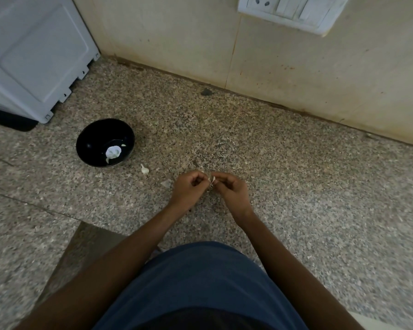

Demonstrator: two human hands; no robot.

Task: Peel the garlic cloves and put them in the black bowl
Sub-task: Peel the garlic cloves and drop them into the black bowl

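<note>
We are at the peeling step: our left hand [186, 186] and right hand [231, 188] both pinch one garlic clove [212, 180] above the granite counter [296, 177]; next, strip the skin and carry it left to the black bowl [86, 139].

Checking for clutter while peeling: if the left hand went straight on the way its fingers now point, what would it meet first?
The left hand points right, so it would meet the garlic clove pinched between both hands, then the right hand just behind it.

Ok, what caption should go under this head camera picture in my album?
Both hands, left hand and right hand, pinch a garlic clove above the counter, black bowl nearby.
</note>
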